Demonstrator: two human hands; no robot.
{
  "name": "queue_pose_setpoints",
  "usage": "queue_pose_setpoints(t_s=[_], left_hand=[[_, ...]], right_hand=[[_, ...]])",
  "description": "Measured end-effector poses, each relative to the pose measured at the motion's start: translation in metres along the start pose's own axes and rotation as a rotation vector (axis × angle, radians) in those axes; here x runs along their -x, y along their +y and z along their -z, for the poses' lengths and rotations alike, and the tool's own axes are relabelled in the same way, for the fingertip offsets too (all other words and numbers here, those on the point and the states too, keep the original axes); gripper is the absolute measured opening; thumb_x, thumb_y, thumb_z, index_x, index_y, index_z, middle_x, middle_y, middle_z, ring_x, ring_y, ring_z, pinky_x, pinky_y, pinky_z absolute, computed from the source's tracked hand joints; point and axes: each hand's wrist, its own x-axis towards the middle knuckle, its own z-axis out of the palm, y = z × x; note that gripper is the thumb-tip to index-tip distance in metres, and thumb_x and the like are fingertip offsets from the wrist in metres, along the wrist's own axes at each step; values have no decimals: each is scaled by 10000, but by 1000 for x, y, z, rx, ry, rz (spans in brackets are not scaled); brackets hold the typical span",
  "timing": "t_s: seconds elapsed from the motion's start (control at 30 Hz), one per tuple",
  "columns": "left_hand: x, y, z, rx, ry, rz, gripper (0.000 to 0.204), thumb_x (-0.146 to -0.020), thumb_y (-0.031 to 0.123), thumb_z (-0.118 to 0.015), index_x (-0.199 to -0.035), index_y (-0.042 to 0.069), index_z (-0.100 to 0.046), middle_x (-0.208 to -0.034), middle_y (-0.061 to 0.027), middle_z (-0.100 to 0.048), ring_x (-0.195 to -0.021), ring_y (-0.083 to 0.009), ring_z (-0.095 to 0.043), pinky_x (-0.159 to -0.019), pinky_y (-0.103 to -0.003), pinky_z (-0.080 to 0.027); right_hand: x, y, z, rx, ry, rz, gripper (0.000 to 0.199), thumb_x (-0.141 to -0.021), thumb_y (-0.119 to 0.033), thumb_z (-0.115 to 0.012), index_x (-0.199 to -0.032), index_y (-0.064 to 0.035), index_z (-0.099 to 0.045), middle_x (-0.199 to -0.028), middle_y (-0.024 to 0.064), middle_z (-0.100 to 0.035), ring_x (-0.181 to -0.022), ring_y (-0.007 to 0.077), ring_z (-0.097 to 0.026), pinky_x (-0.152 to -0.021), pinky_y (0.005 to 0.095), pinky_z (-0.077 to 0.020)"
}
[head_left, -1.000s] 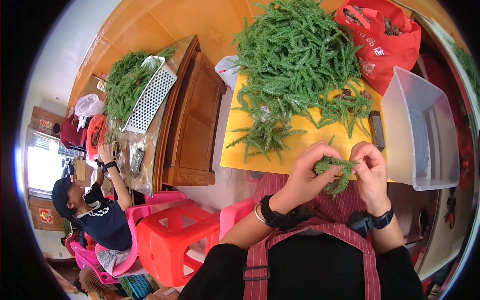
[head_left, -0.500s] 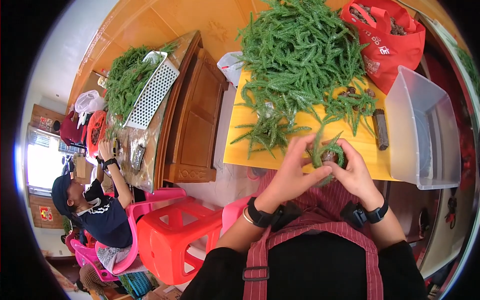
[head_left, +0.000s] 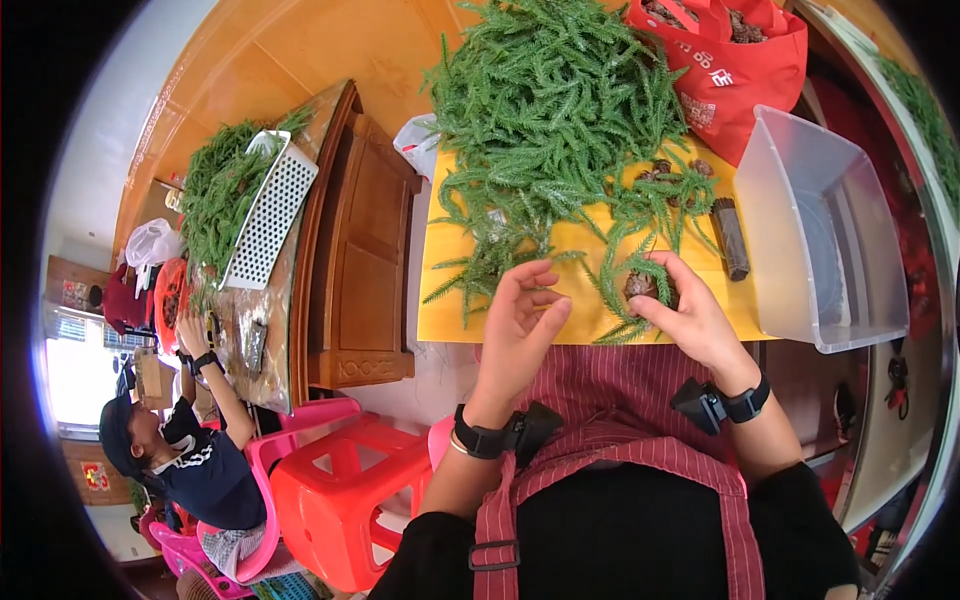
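Note:
My right hand [head_left: 695, 315] pinches a brown pine cone [head_left: 640, 286] with green artificial fir sprigs [head_left: 622, 328] around it, just above the yellow tabletop's near edge. Apart from it, my left hand [head_left: 522, 318] hovers with curved fingers and thumb spread, holding nothing. Beyond the left hand lies a small clump of green sprigs [head_left: 490, 262]. Farther off, a large heap of sprigs [head_left: 560, 110] covers the back of the yellow table [head_left: 450, 322]. Several loose pine cones [head_left: 660, 170] lie among sprigs behind the right hand.
Right of the hands are a dark bundle of thin sticks or wires [head_left: 731, 240] and a translucent plastic box [head_left: 835, 230]. A red bag of pine cones [head_left: 745, 95] stands behind. At left, a person [head_left: 215, 470] works at another table near a red plastic stool [head_left: 345, 490].
My left hand has let go of the sprigs and moved away to the left. The right hand keeps the pine cone and sprigs. The whole view has shifted slightly.

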Motion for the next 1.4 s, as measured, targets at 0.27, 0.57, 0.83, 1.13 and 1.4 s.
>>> queue_pose_setpoints(t_s=[0.27, 0.57, 0.83, 1.13, 1.4], left_hand=[[-3, 10, 32, -237, 287, -227, 310, -829, 10, -574, -1119, 15, -467, -982, -48, -529, -842, -85, -519, -737, -208, -435], [2, 0, 36, -240, 279, -234, 280, -842, 34, -567, -1108, 17, -481, -939, -36, -535, -827, -93, -522, -732, -218, -434], [13, 7, 18, -452, -166, -25, 195, -840, 51, -568, -1032, 24, -547, -777, 2, -568, -703, -59, -532, -641, -209, -438], [8, -15, -3, -633, -737, -168, 211, -863, 148, -551, -1016, 6, -584, -908, -104, -614, -827, -219, -598, -728, -295, -464], [1, -15, -23, -530, -678, -27, 327, -859, 171, -560, -1125, -19, -537, -1130, -137, -527, -867, -214, -576, -759, -293, -470]], right_hand=[[-18, 6, -4, 187, -213, -196, 444, -827, -102, -602, -1207, -29, -386, -902, 33, -545, -744, 80, -531, -631, 226, -467], [-34, 6, -11, 925, -62, 328, 491, -805, -221, -605, -1214, -34, -408, -1070, 198, -550, -993, 354, -546, -854, 384, -436], [-71, -27, -32, 903, -335, 267, 343, -790, -216, -595, -1076, -35, -539, -1094, 139, -549, -1053, 310, -499, -890, 380, -407], [-93, 1, -61, 1148, -653, 439, 292, -770, -223, -573, -975, -15, -591, -1033, 126, -569, -992, 296, -498, -867, 364, -413], [-94, -43, -20, 693, -567, 336, 387, -850, -228, -550, -1147, 19, -530, -1203, 158, -514, -1101, 241, -478, -877, 301, -419]])
